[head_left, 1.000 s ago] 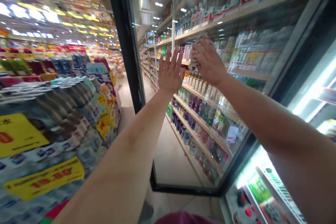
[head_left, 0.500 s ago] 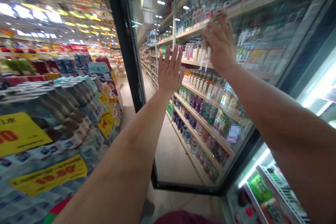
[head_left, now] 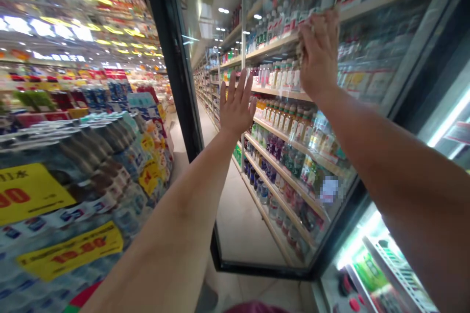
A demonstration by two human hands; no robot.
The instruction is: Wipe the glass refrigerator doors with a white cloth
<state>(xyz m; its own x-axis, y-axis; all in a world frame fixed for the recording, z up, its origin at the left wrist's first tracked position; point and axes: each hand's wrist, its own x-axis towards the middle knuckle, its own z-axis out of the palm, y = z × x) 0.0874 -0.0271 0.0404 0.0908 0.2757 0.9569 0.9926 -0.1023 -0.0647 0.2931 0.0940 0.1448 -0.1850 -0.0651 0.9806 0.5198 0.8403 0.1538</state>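
Observation:
A black-framed glass door (head_left: 249, 242) stands swung out in front of me. My left hand (head_left: 237, 110) lies flat against the pane with fingers spread, and nothing is in it. Higher up and to the right, my right hand (head_left: 318, 61) presses a crumpled, light brownish cloth (head_left: 301, 53) onto the glass. Most of the cloth is hidden under the fingers and palm. A small pale label (head_left: 329, 189), blurred out, sits low on the right part of the pane.
Through the glass show long shelves of bottles (head_left: 290, 120). The lit cooler interior with green packs (head_left: 369, 270) is at lower right. On the left stand stacked bottle packs (head_left: 84, 149) with yellow price signs (head_left: 71, 249). Tiled floor (head_left: 247, 215) runs along the aisle.
My right hand has slid right and a little upward across the glass with the cloth. My left hand stays against the pane, and the view has shifted slightly.

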